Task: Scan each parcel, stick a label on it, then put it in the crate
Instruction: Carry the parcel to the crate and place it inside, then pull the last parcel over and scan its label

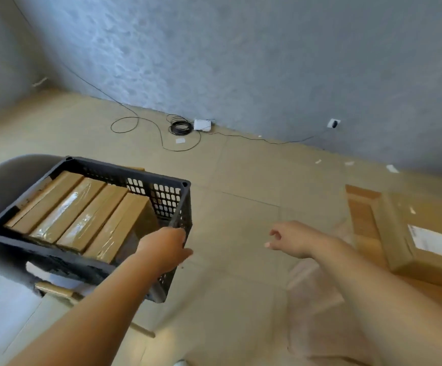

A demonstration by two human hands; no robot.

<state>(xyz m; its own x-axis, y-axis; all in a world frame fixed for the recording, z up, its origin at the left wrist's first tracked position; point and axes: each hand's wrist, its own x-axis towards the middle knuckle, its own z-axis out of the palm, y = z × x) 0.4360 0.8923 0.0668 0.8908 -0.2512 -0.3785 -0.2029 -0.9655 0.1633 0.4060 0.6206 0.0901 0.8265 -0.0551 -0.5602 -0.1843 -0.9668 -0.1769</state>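
A black perforated plastic crate (171,196) sits at the left on a grey chair. Several brown taped parcels (93,220) stand side by side inside it. My left hand (165,249) is at the crate's right rim, its fingers over the edge; how firmly it holds is not clear. My right hand (292,240) hovers in the air to the right of the crate, fingers loosely curled, holding nothing. A brown parcel (396,233) with a white label (435,241) lies at the right on a wooden surface.
The grey chair (1,186) under the crate has wooden legs. Black cable coils (180,127) and a white box (202,125) lie on the beige floor by the grey wall. Paper scraps (391,169) lie on the floor at the right. A wall socket (333,123) is low on the wall.
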